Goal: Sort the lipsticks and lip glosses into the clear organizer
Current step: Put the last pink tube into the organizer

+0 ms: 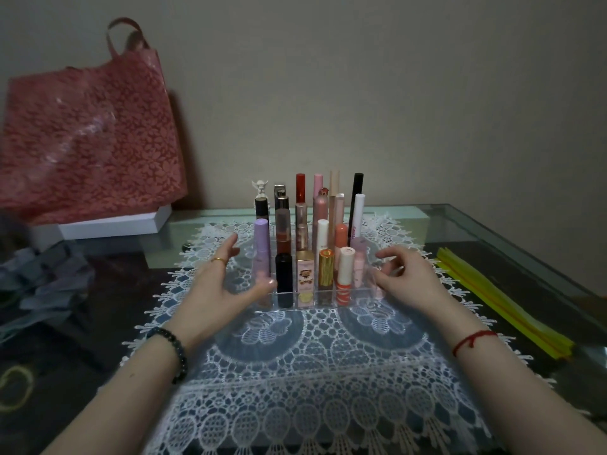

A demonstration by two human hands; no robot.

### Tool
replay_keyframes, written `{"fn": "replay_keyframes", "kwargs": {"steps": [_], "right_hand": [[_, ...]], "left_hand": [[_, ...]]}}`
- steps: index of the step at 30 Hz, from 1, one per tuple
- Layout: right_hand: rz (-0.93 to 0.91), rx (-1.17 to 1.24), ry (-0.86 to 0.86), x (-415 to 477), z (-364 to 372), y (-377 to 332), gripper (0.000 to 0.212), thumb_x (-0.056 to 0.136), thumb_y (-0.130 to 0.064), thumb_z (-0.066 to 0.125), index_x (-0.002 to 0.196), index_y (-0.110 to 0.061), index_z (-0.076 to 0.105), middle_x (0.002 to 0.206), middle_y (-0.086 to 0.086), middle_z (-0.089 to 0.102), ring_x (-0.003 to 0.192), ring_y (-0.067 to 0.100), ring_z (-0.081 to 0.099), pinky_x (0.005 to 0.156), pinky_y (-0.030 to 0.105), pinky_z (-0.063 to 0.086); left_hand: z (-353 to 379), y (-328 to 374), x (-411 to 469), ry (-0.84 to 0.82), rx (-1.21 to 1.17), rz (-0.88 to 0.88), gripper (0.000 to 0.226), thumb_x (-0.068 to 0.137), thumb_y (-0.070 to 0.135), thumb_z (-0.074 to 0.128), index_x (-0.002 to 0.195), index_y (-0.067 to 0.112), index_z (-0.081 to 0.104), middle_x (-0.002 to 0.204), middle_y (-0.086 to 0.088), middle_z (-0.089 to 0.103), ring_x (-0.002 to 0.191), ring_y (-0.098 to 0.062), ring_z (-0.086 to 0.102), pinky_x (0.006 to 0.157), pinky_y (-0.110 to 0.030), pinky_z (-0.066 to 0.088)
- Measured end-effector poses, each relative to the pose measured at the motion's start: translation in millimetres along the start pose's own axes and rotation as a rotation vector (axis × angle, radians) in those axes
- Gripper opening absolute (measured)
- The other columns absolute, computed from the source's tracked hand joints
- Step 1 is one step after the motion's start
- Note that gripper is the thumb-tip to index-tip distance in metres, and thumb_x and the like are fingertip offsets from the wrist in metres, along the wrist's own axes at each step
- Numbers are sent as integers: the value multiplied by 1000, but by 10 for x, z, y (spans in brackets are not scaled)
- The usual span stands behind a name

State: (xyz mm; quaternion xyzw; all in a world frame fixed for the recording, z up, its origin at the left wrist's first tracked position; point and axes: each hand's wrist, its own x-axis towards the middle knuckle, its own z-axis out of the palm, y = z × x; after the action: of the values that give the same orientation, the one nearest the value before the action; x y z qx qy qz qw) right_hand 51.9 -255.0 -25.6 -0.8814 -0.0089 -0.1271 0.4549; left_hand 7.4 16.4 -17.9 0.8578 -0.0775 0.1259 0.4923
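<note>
The clear organizer [361,297] stands on the white lace mat [312,362]. It is full of lipsticks and lip glosses, all standing up in rows.

In the front row of the organizer you can see a purple tube [261,247], a black lipstick [284,274], a pink case with a little bear on it [304,274], a gold lipstick [325,267] and a white-topped tube with orange stripes [345,274]. In the back row are a red tube [300,188] and a tall black tube [356,198].

Your left hand [216,284] is at the left side of the organizer. Its fingers are spread wide and it holds nothing. Its thumb is right at the front left corner of the organizer. I cannot tell if it touches.

Your right hand [407,277] is at the right side of the organizer. Its fingers are bent a little and loose, and it holds nothing. The fingertips are very close to the right wall. I cannot tell if they touch it.

Far left of the organizer and behind it, a pink flowery bag [88,133] sits on a white box [115,221]. Well to the right of the organizer lie some yellow strips [499,297].
</note>
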Motion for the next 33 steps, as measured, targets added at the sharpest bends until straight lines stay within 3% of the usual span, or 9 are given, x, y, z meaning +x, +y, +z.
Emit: {"fn": "replay_keyframes", "kwargs": {"steps": [3,8,12,17,19,27,31,33], "right_hand": [[23,-50,-53,5,-50,-53,33,77,-12,68,108,-13,56,65,-3,57,40,-1,52,33,8,34],[88,-143,-150,-10,-104,-136,43,75,-15,71,114,-14,53,70,-2,62,52,4,57,37,13,38],[117,-103,-168,-36,-110,-151,49,74,-7,70,118,-12,50,68,5,66,41,6,58,34,16,38],[118,-117,-102,-77,-119,-171,47,71,-5,70,115,-9,53,71,3,63,34,1,54,32,12,35],[101,-131,-53,-104,-130,-182,46,72,-10,71,114,-11,55,73,1,62,40,2,55,31,11,35],[-30,191,153,-150,-230,-335,46,80,-15,65,124,-14,52,85,-9,57,53,4,61,40,10,45],[-67,391,97,-167,-240,-421,42,83,-7,58,123,-17,52,94,-14,57,69,-13,60,54,13,53],[-82,502,60,-180,-233,-451,38,82,-4,57,118,-14,55,95,-10,60,72,-9,63,58,14,53]], "left_hand": [[6,11,-25,-40,58,-5,110,44,65,64,139,38,16,139,8,36,117,-3,32,101,-32,29],[22,-12,-14,-95,234,40,108,46,71,56,139,37,14,141,-3,36,125,-14,36,104,-34,32],[74,-53,8,-130,261,45,108,49,71,54,140,31,14,144,-1,32,129,-13,32,108,-38,30],[74,-93,17,-75,222,94,101,52,67,56,139,32,19,134,7,43,112,-1,38,96,-24,32],[74,-105,20,-70,217,92,101,52,66,56,139,31,21,134,7,44,110,1,37,93,-21,31],[78,-123,33,-71,202,90,97,52,65,58,137,33,24,131,8,46,106,-1,43,87,-20,34],[87,-110,25,-69,193,77,97,53,63,59,138,33,23,133,8,44,106,-1,40,89,-22,33],[89,-102,22,-67,191,73,96,54,62,59,138,34,23,133,6,44,106,-1,41,88,-22,33]]}}
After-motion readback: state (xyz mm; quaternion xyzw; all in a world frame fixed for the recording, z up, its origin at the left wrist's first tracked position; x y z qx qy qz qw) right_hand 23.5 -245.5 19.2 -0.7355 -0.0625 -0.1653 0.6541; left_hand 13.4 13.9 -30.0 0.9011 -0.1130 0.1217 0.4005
